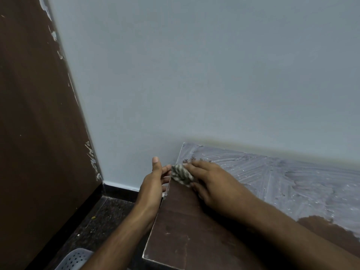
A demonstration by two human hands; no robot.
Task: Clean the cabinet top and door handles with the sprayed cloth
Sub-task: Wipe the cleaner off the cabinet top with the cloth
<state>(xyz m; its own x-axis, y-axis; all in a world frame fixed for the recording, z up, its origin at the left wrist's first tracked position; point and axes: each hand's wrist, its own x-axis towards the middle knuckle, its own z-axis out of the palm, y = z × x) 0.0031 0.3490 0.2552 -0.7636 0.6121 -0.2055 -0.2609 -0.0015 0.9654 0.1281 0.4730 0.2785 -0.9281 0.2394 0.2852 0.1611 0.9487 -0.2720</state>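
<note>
The dark brown cabinet top [181, 227] fills the lower right; a grey dusty film with wipe streaks covers its far half, while the near strip is bare brown. A bunched grey-and-white striped cloth [182, 174] rests at the top's left edge. My right hand [208, 182] presses on the cloth, fingers wrapped over it. My left hand [154, 181] is just off the left edge beside the cloth, thumb raised, fingers touching the cabinet's side and the cloth's edge. No door handles are in view.
A pale blue wall [194, 75] rises behind the cabinet. A tall dark brown panel [35, 133] stands on the left. Between them lies dark speckled floor [101, 221], with a grey perforated basket [75, 260] at the bottom edge.
</note>
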